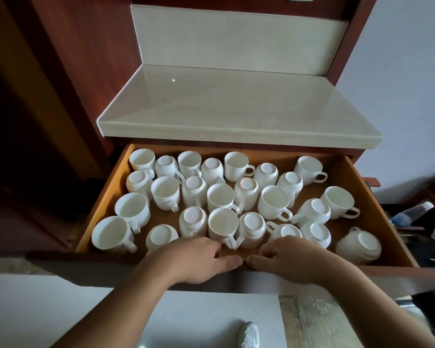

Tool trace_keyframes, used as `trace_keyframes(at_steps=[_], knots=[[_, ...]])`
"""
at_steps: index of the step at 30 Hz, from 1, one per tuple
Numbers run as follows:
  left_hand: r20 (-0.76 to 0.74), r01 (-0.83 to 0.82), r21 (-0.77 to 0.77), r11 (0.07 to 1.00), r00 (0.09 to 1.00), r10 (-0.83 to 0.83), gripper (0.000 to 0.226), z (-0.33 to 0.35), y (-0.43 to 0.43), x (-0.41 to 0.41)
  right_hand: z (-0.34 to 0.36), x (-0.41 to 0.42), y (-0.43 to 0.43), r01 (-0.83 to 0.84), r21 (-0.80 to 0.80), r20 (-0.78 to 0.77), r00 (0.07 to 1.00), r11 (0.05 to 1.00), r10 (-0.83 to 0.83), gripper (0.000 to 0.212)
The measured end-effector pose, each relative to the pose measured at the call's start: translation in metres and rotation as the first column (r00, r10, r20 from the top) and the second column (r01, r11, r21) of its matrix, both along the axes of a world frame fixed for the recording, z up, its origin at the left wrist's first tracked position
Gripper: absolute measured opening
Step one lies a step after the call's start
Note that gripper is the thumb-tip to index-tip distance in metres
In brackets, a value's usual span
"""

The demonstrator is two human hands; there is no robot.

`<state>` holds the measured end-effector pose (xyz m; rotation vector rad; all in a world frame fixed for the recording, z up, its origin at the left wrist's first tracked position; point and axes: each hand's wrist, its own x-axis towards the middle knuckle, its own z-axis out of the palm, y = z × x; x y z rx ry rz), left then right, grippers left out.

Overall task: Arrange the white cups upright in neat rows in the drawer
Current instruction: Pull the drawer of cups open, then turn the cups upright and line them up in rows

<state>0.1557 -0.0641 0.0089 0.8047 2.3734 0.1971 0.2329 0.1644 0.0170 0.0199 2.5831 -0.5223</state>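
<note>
A wooden drawer point(377, 222) stands pulled out and holds several white handled cups in loose, uneven rows. Some stand upright, like the cup point(222, 222) at the front middle. Others are upside down with their bases up, like the one point(252, 223) beside it. An overturned cup point(358, 244) sits apart at the front right corner. My left hand point(199, 259) and my right hand point(289, 259) rest side by side on the drawer's front edge, fingers curled over it into the drawer and thumbs almost touching. Neither hand holds a cup.
A pale stone countertop point(236, 109) overhangs the back of the drawer. Dark red wood panels rise on both sides. A plastic bottle point(409, 213) and clutter lie low at the right. A white shoe point(248, 334) is on the floor below.
</note>
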Motion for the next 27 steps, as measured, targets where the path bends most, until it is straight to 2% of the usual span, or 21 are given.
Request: trace_keyframes(at_steps=[5,7,10,12,14,16,19,22,25,27], knots=[[0.138,0.002,-0.075,0.997,0.99,0.008,0.059,0.018,0.0,-0.021,0.008,-0.029,0.007,-0.12,-0.018,0.166,0.979,0.993,0.121,0.059],[0.125,-0.008,-0.07,0.998,0.992,0.016,0.055,0.025,-0.004,-0.036,0.015,-0.048,0.011,-0.178,-0.035,0.245,0.953,0.983,0.181,0.047],[0.092,-0.156,0.066,0.986,0.984,0.149,0.038,0.03,-0.018,-0.068,0.026,-0.079,0.013,-0.213,-0.12,0.266,0.934,0.97,0.238,0.027],[0.037,-0.295,0.175,0.939,0.955,0.293,0.025,0.029,-0.03,-0.096,0.027,-0.108,0.013,-0.222,-0.126,0.166,0.956,0.967,0.241,0.034],[-0.042,-0.4,0.264,0.878,0.904,0.425,0.018,0.025,-0.044,-0.125,0.023,-0.14,0.01,-0.169,-0.124,0.062,0.982,0.978,0.177,0.036],[-0.1,-0.47,0.323,0.821,0.846,0.523,0.013,0.018,-0.059,-0.152,0.016,-0.171,0.005,-0.149,-0.135,-0.009,0.989,0.98,0.149,0.032],[-0.169,-0.511,0.347,0.786,0.791,0.589,0.008,0.007,-0.077,-0.186,0.01,-0.207,-0.012,-0.108,-0.163,-0.089,0.992,0.981,0.095,0.017],[-0.247,-0.466,0.381,0.798,0.781,0.574,0.01,-0.006,-0.086,-0.222,0.003,-0.238,-0.039,-0.08,-0.151,-0.152,0.987,0.985,0.056,0.011],[-0.357,-0.35,0.316,0.882,0.817,0.452,0.02,-0.022,-0.087,-0.261,-0.014,-0.266,-0.066,-0.074,-0.062,-0.257,0.965,0.995,0.056,0.034],[-0.451,-0.269,0.248,0.93,0.818,0.357,0.031,-0.031,-0.086,-0.282,-0.025,-0.281,-0.082,-0.038,0.022,-0.325,0.945,0.999,0.043,0.042]])
